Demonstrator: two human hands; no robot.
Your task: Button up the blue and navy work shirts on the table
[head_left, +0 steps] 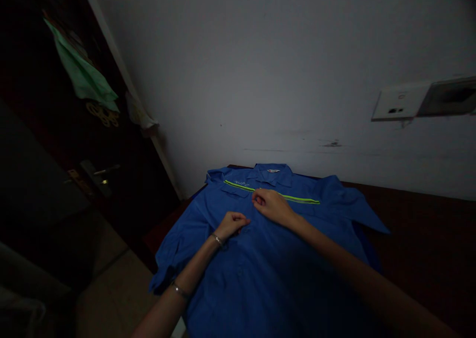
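Note:
A blue work shirt lies spread face up, its collar toward the wall and its sleeves out to both sides. It has a yellow-green stripe across the chest, with pale lettering above it on the left. My left hand, with a bracelet and a bangle on that arm, is closed in a pinch at the front placket, below the chest pocket flap. Higher up, my right hand is also pinched at the placket, just under the stripe. The dim light hides exactly which bit of fabric or button sits between the fingertips.
The shirt rests on a dark reddish-brown table pushed against a pale wall. A wall socket is at the right. To the left stands a dark door with a metal handle and a hanging green cloth.

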